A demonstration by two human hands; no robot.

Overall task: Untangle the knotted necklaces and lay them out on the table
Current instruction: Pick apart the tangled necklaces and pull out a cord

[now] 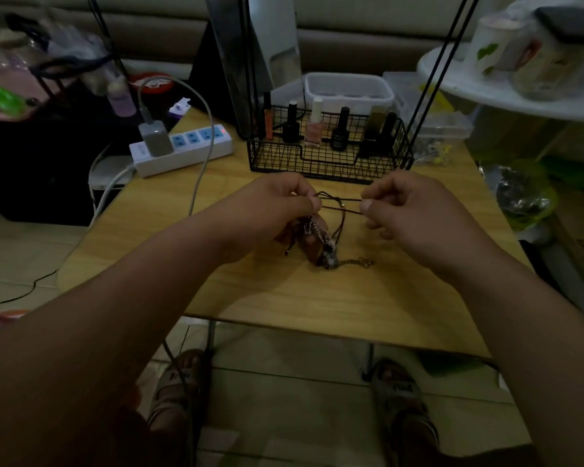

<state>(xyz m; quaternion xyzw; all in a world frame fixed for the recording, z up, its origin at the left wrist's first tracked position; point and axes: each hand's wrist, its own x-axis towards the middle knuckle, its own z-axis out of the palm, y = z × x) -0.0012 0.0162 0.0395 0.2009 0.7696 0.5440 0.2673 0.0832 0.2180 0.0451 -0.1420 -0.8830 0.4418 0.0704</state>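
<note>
A tangle of necklaces (321,235) hangs between my two hands above the wooden table (284,291). It has dark brown cords stretched level and a silver chain drooping down. My left hand (277,210) pinches the cords at their left end, with the chain hanging from its fingers. My right hand (408,210) pinches the cords at the right end. A thin chain end (358,262) lies on the table below.
A black wire basket (327,163) with several nail polish bottles stands just behind my hands. A white power strip (186,153) with a charger and cable sits at the back left. Clear plastic boxes (348,91) stand behind the basket. My sandalled feet show under the table.
</note>
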